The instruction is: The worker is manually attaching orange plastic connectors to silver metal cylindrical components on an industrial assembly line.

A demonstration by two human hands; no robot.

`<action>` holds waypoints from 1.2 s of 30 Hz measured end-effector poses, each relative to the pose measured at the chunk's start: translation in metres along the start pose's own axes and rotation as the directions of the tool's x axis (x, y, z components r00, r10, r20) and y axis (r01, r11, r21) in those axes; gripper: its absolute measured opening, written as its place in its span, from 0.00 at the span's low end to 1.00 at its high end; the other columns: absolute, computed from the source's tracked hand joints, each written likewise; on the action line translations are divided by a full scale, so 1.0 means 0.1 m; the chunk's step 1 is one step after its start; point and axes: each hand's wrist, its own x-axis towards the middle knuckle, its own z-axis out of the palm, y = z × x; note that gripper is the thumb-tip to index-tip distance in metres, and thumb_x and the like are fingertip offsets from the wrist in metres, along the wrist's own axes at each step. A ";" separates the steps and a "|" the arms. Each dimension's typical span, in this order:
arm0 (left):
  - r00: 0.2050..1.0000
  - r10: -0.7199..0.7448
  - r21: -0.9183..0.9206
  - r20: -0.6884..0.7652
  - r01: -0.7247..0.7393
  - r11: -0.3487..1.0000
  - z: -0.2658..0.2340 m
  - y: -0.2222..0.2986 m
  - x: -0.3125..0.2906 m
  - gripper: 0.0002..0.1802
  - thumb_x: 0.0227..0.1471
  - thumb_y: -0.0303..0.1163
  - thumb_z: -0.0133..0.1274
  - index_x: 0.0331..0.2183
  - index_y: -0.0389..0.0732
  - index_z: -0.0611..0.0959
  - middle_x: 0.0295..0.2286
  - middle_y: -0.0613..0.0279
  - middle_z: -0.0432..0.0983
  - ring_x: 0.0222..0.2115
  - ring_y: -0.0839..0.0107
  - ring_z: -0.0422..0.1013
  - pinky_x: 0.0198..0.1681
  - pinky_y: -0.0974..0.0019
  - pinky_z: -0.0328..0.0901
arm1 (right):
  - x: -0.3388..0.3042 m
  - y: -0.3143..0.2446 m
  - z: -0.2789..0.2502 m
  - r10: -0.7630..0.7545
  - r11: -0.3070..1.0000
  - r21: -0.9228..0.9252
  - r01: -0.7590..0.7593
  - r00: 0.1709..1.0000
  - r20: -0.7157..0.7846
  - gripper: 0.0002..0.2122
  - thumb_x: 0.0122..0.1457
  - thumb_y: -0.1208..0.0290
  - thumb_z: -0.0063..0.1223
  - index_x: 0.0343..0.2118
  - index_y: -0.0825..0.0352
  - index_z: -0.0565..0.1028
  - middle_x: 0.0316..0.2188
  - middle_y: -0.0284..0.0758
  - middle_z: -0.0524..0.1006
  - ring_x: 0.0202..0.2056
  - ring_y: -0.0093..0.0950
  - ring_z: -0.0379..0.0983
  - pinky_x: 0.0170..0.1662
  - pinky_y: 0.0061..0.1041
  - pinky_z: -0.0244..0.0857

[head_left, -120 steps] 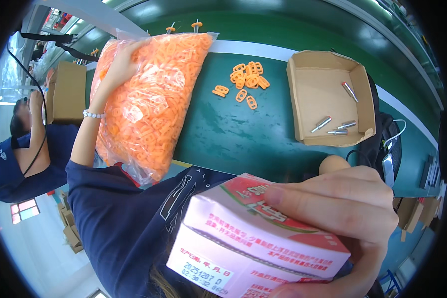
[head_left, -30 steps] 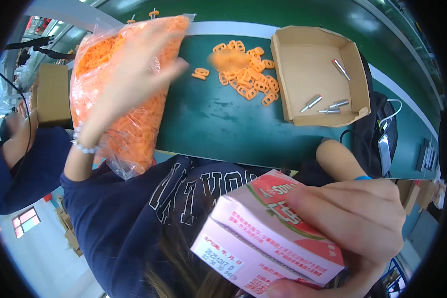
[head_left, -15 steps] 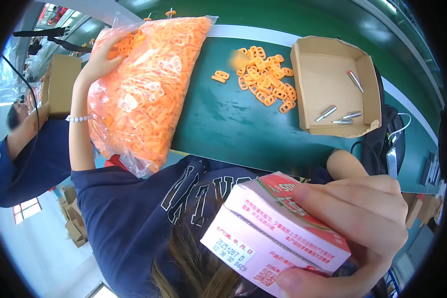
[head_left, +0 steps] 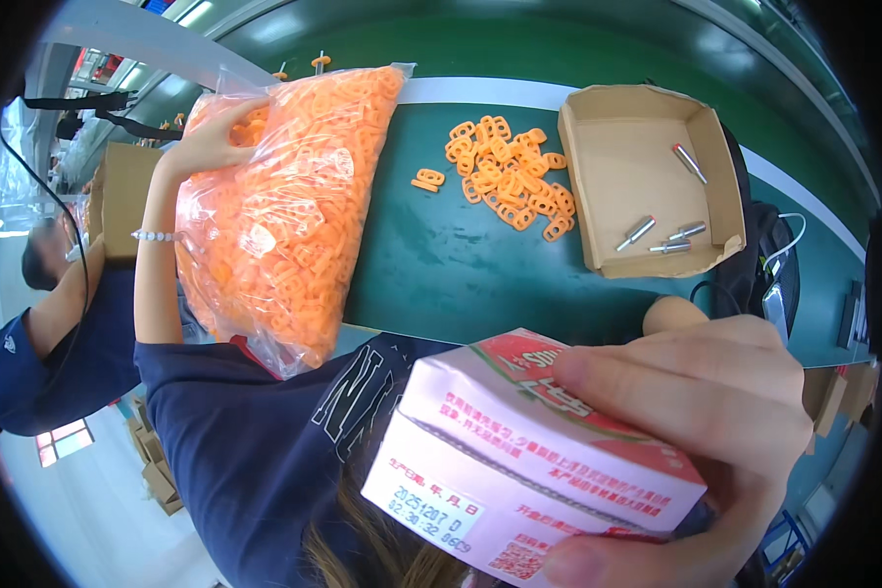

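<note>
My left hand [head_left: 209, 145] lies at the top of a large clear plastic bag [head_left: 274, 206] full of small orange plastic links. Its thumb and forefinger are spread apart around the orange pieces at the bag's mouth; the other fingertips are hidden. Close to the camera, my right hand [head_left: 701, 402] grips a small pink, white and red drink carton [head_left: 519, 461], fingers on the red side and thumb on the pale printed end. A loose pile of orange links [head_left: 514, 171] lies on the green tabletop [head_left: 431, 265], with a couple more links [head_left: 428, 179] to its left.
Right of the pile, an open cardboard tray [head_left: 637, 147] holds several metal pins. A black bag [head_left: 769, 235] with a pale cable sits beyond it. At far left another person's arm [head_left: 54, 304] shows near a cardboard box [head_left: 132, 201]. A black cable hangs there.
A blurred orange piece above the pile's left edge is no longer in the air. The carton sits slightly further left and looks larger. The left hand stays at the bag as the view shifts.
</note>
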 end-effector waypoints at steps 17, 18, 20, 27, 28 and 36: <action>0.998 0.000 0.325 0.056 -0.018 0.946 0.12 -0.22 0.12 0.44 0.44 0.41 0.59 0.60 0.43 0.60 0.59 0.49 0.56 0.60 0.58 0.54 0.63 0.63 0.46 | 0.52 -0.32 -0.39 -0.162 0.980 -0.045 0.195 0.905 0.392 0.18 0.45 0.70 0.64 0.43 0.62 0.78 0.35 0.49 0.78 0.29 0.32 0.78 0.26 0.20 0.71; 0.999 -0.021 0.363 -0.039 0.034 0.931 0.17 0.03 0.09 0.44 0.45 0.43 0.59 0.60 0.42 0.59 0.56 0.46 0.61 0.57 0.56 0.59 0.61 0.63 0.51 | 0.52 -0.36 -0.39 -0.191 0.972 -0.067 0.224 0.927 0.322 0.18 0.46 0.71 0.64 0.42 0.64 0.78 0.34 0.49 0.78 0.28 0.31 0.78 0.26 0.20 0.71; 0.996 0.056 0.378 -0.067 -0.027 0.925 0.26 0.22 0.10 0.41 0.46 0.42 0.57 0.59 0.40 0.62 0.50 0.45 0.68 0.52 0.53 0.65 0.57 0.60 0.56 | 0.51 -0.45 -0.36 -0.256 0.955 -0.106 0.277 0.950 0.181 0.16 0.47 0.73 0.63 0.41 0.67 0.78 0.32 0.49 0.78 0.27 0.31 0.78 0.26 0.19 0.71; 0.995 0.066 0.290 -0.080 -0.040 0.956 0.28 0.25 -0.01 0.39 0.47 0.46 0.56 0.57 0.39 0.64 0.50 0.45 0.69 0.54 0.54 0.62 0.57 0.62 0.55 | 0.41 -0.52 0.02 -0.304 0.952 -0.103 0.288 0.932 -0.200 0.14 0.51 0.63 0.63 0.40 0.59 0.77 0.32 0.52 0.78 0.29 0.37 0.80 0.27 0.24 0.74; 0.992 0.092 0.308 -0.088 -0.060 0.949 0.30 0.32 0.02 0.39 0.47 0.46 0.56 0.57 0.39 0.64 0.50 0.45 0.69 0.54 0.54 0.62 0.57 0.62 0.55 | 0.39 -0.58 -0.02 -0.284 0.957 -0.129 0.262 0.936 -0.209 0.12 0.50 0.63 0.63 0.37 0.59 0.78 0.32 0.51 0.78 0.29 0.37 0.80 0.26 0.24 0.74; 0.973 0.059 0.395 -0.222 0.035 0.918 0.29 0.20 0.02 0.43 0.45 0.58 0.54 0.57 0.45 0.65 0.48 0.46 0.71 0.47 0.51 0.69 0.49 0.53 0.64 | 0.80 -0.87 -0.27 -0.176 0.958 -0.229 0.173 0.984 0.010 0.14 0.46 0.75 0.63 0.37 0.73 0.78 0.26 0.48 0.78 0.23 0.29 0.77 0.24 0.17 0.70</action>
